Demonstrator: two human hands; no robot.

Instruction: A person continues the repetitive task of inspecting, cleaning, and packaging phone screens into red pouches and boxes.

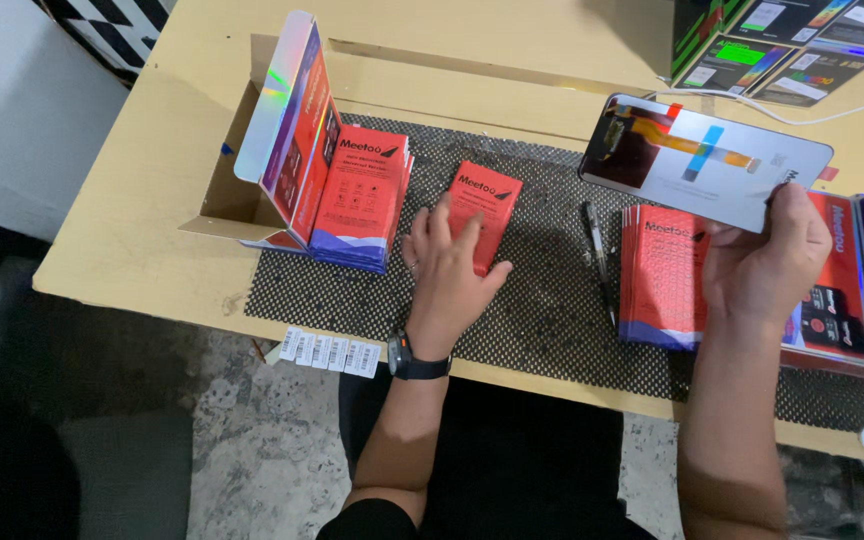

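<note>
left hand – fingers flat on red packet | right hand – fingers pinching phone screen panel

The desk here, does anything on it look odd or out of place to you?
Mostly tidy. One strip of barcode stickers hangs at the table's front edge, off the mesh mat. A black pen lies loose between the red card under the left hand and a stack of red packets.

Pale wooden table on mottled grey stone floor, white wall at left.
</note>
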